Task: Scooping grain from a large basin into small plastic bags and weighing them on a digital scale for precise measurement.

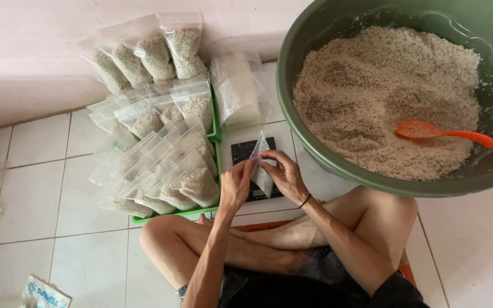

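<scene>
The person's arms are bare, with no sleeves showing, and both legs are bare from thigh to foot. A thin black band circles the wrist just below the right hand (285, 175), while the wrist below the left hand (236, 185) shows nothing worn. Dark, almost black shorts cover the lap, lying below the black band toward the bottom edge of the view, and the one foot in sight, to the left of the band, has no shoe or sock.

Glossy clear plastic bag (262, 171); smooth green plastic basin (315, 137); glazed floor tiles (35, 199)
</scene>
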